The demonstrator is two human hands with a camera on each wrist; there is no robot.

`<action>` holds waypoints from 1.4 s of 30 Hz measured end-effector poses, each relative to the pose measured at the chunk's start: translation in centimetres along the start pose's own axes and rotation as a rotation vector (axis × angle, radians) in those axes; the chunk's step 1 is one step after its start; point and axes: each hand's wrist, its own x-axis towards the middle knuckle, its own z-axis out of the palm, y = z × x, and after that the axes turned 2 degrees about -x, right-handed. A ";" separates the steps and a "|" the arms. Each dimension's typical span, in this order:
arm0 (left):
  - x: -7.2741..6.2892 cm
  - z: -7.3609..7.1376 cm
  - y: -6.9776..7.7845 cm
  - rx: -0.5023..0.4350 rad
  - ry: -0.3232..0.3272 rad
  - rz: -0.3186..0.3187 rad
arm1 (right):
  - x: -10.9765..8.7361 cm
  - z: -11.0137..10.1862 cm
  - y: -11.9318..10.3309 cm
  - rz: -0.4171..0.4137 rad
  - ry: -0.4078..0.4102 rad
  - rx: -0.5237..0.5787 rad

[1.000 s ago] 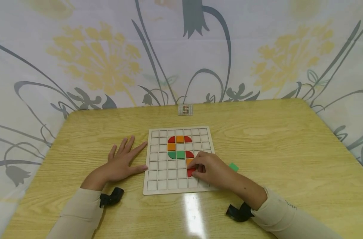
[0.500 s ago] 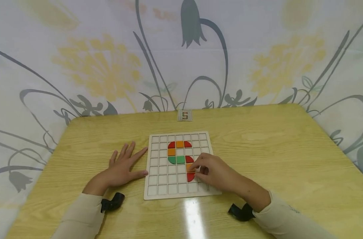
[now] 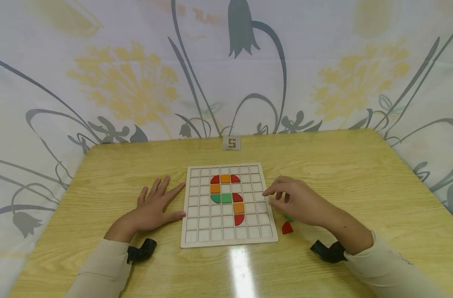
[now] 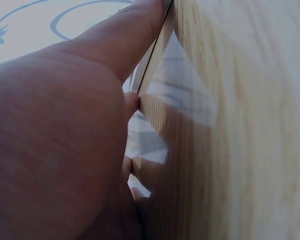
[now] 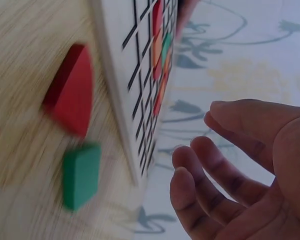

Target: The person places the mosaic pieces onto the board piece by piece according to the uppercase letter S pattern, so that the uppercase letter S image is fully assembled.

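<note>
A pale square grid board (image 3: 192, 236) lies on the table, bearing red, orange and green tiles in an S shape. The S ends in an orange square tile (image 3: 239, 207) and a red quarter-round tile (image 3: 239, 219). My left hand (image 3: 148, 210) rests flat, fingers spread, with thumb and index finger at the board's left edge. Above the board's right edge, my right hand (image 3: 299, 200) hovers with loosely bent fingers and holds nothing. Below it on the table lie a loose red quarter-round tile (image 5: 70, 95) and a green tile (image 5: 81, 175), the latter partly covered in the head view.
A small card (image 3: 232, 142) with an S pattern on a grid lies at the table's far edge. Behind stands a flower-printed cloth (image 3: 226, 82). Black wrist cameras (image 3: 141, 251) project from both sleeves. Wood tabletop (image 3: 345, 174) extends to the right.
My right hand has moved off the lower end of the S, rightward to the board's edge. The loose red tile is now visible on the table. My left hand stays in place.
</note>
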 end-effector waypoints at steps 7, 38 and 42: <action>0.1 -0.2 0.2 -0.001 0.001 0.000 | -1.7 -1.4 2.0 0.030 -0.083 -0.026; -0.2 -0.2 0.4 -0.020 0.008 0.007 | -3.6 -0.4 4.1 -0.070 -0.134 -0.105; -0.2 -0.1 0.4 -0.018 0.004 0.000 | -3.6 -0.4 4.0 -0.061 -0.131 -0.123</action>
